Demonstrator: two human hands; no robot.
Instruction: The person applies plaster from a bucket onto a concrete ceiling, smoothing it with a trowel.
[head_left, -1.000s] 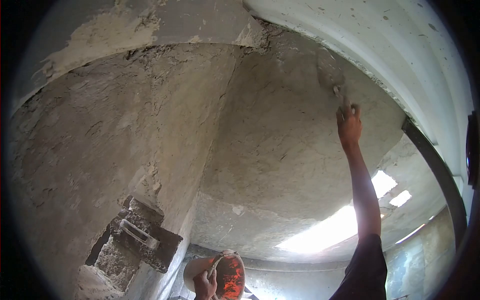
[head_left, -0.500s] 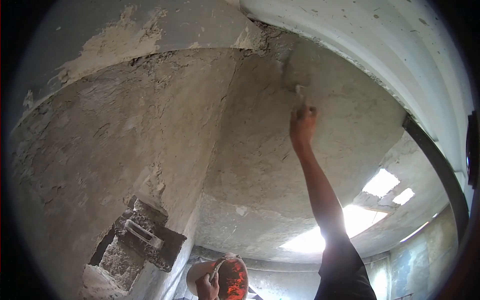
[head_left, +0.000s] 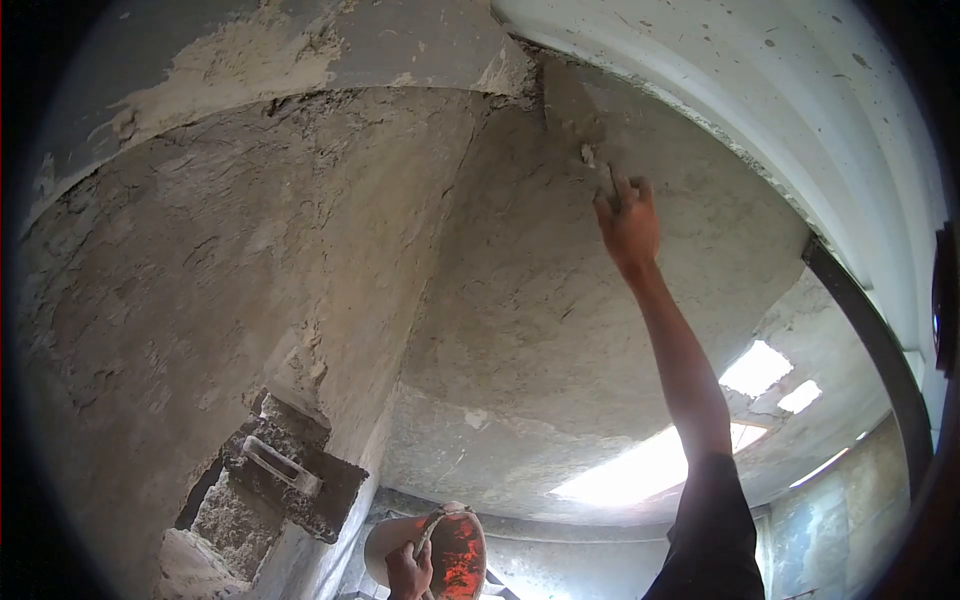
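Note:
High up in the head view, my right hand (head_left: 630,225) is closed around the handle of a pointing-type trowel (head_left: 572,105). The trowel's blade lies against the damp grey plaster (head_left: 520,220) near the upper corner. At the bottom, my left hand (head_left: 408,572) grips the rim of a bucket (head_left: 462,560), which is tilted and shows a red, mortar-smeared surface. How much mortar the bucket holds cannot be seen. A mortar-caked plastering float (head_left: 283,467) with a loop handle rests in a broken recess at lower left, away from both hands.
A rough plastered wall (head_left: 190,270) fills the left side. Pale ribbed sheeting (head_left: 780,90) curves along the upper right, ending at a dark metal bar (head_left: 870,330). Bright openings (head_left: 757,368) lie behind my right arm. The recess (head_left: 235,525) has broken edges.
My right hand has shifted slightly right, while the trowel blade has moved up and left along the plaster. My left hand still holds the bucket; the view has shifted slightly.

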